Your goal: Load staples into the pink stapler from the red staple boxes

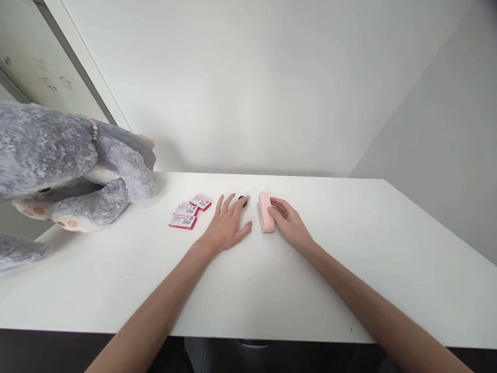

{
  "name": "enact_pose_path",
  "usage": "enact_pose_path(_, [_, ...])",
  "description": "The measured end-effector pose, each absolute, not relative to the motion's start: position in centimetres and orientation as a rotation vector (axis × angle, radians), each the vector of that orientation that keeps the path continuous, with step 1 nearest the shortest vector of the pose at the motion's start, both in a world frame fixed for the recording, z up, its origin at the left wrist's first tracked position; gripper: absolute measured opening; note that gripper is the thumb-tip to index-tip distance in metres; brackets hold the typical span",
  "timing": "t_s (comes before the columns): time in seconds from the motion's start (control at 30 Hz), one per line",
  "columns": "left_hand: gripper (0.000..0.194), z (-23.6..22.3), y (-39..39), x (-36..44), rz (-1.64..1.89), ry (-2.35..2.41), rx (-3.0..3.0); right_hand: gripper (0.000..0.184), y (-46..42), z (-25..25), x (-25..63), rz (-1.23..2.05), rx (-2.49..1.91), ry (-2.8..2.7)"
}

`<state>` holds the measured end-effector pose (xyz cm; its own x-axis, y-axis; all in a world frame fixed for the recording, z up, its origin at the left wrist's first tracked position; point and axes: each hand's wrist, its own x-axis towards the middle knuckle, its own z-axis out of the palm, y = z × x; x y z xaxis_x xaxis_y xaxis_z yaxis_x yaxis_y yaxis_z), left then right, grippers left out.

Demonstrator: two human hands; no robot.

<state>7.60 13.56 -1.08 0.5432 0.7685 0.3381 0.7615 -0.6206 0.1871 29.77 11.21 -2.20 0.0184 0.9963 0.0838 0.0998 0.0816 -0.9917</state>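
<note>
A pink stapler (265, 211) lies on the white table (248, 290), its long side pointing away from me. My right hand (288, 220) is closed around its right side, with the thumb on top. My left hand (229, 225) rests palm down to the left of the stapler, fingers spread and thumb out. At its index fingertip sits a small black and silver object (244, 200), partly covered by the finger, so its kind is unclear. Three small red and white boxes (184, 221) with printed labels lie left of my left hand, partly overlapping.
A large grey plush toy (112, 171) leans over the table's left side. A white wall (248, 93) stands along the back edge, and a grey wall surface (442, 124) rises at the right.
</note>
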Motion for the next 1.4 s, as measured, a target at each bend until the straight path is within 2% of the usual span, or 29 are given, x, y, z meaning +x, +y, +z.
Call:
enact_pose_path(0.13, [0.06, -1.7, 14.0, 7.2, 0.699, 1.717, 2.718, 0.042, 11.1, -2.1, 29.8, 1.086, -1.243, -1.302])
enact_pose_path(0.27, [0.066, -2.0, 14.3, 6.5, 0.768, 2.08, 2.585, 0.045, 11.1, -2.1, 29.8, 1.084, -1.23, -1.319])
enact_pose_path(0.5, [0.076, -2.0, 13.9, 6.2, 0.853, 2.289, 2.43, 0.073, 10.4, -1.7, 29.3, 1.045, -1.278, -1.392])
enact_pose_path(0.63, [0.072, -1.5, 13.8, 6.2, 0.885, 2.15, 2.503, 0.061, 10.2, -1.5, 29.4, 1.025, -1.252, -1.416])
enact_pose_path(0.8, [0.049, -0.8, 13.2, 6.8, 0.918, 1.773, 2.659, 0.041, 10.0, -1.0, 29.3, 0.983, -1.3, -1.484])
enact_pose_path(0.9, [0.037, -0.9, 12.5, 7.7, 0.942, 1.551, 2.619, 0.037, 9.9, -1.0, 29.1, 0.943, -1.315, -1.495])
enact_pose_path(1.07, [0.033, -1.2, 11.9, 8.7, 0.905, 1.324, 2.41, 0.036, 10.0, -1.5, 29.0, 0.849, -1.304, -1.528])
enact_pose_path(1.4, [0.025, -0.4, 12.1, 8.7, 0.931, 1.207, 2.247, 0.029, 10.1, -1.8, 29.1, 0.684, -1.217, -1.662])
